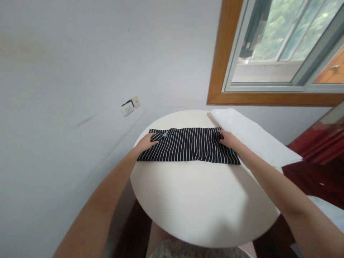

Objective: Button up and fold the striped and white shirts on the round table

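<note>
A black garment with thin white stripes (188,145) lies folded in a long, flat band across the far half of a round white table (199,197). I cannot tell what kind of garment it is. At its left end, my left hand (146,142) is closed on a small turned-over flap of the cloth, thumb and fingers pinching it. My right hand (228,139) grips the far right part, where the cloth bunches up between the fingers. The near edge of the garment rests flat on the tabletop.
Folded white cloth (249,132) covers the table's right side and hangs past its edge. A wall with a socket (127,109) stands close on the left. Above the back right is a wood-framed window (215,82). Dark red fabric (322,143) lies beyond the table at right.
</note>
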The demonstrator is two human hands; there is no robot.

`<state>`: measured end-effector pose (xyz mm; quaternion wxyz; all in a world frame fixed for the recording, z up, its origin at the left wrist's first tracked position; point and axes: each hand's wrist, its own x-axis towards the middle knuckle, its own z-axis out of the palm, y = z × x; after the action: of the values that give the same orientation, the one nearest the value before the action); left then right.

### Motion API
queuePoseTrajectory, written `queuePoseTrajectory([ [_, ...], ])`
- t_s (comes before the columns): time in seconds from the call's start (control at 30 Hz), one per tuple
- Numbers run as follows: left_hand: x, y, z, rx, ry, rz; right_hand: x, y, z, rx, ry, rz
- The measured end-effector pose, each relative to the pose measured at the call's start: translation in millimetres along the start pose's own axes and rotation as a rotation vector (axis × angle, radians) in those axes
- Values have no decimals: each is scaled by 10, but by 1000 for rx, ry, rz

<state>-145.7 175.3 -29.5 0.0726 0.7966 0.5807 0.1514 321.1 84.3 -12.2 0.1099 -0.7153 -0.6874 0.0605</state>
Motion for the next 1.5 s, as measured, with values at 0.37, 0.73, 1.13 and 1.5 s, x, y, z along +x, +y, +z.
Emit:
queuePoseTrajectory([
  [0.37,-70,364,-112,197,344,-238,-7,-358,-104,-192,258,-31],
  [0.73,-650,836,461,223,12,251,-417,-1117,667,-63,107,-324],
  [1.13,-670,210,245,253,236,127,-672,-217,473,-202,238,-238],
  [1.5,-271,209,-135,142,82,-532,-746,-165,108,-144,73,259],
])
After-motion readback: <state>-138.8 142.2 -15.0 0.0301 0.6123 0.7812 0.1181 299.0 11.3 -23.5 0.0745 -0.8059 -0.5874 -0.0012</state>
